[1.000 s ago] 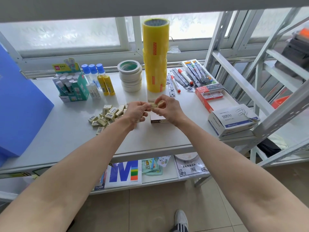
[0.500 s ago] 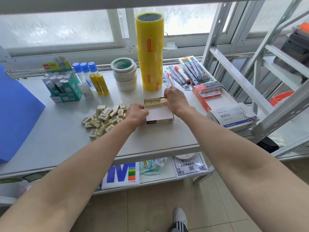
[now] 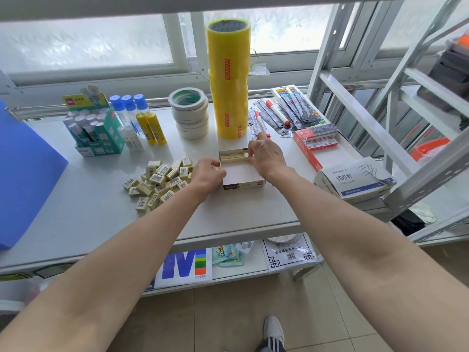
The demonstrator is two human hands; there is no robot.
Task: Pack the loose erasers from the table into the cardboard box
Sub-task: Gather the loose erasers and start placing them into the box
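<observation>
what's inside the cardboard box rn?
One row of erasers along the far wall of the cardboard box; the rest is bare floor. The right hand covers the row's right end.

R hand [image 3: 265, 156] at far end of cardboard box [image 3: 243, 175], fingers on row of erasers [image 3: 233, 158] inside. L hand [image 3: 208, 175] grips box's left wall. Loose eraser pile [image 3: 160, 180] just left on table [image 3: 83, 212].

one cardboard box [image 3: 242, 177], two hands [image 3: 208, 174]

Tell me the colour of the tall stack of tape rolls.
Yellow, with small red printed strips; the tall tape stack shows in the head view.
</observation>
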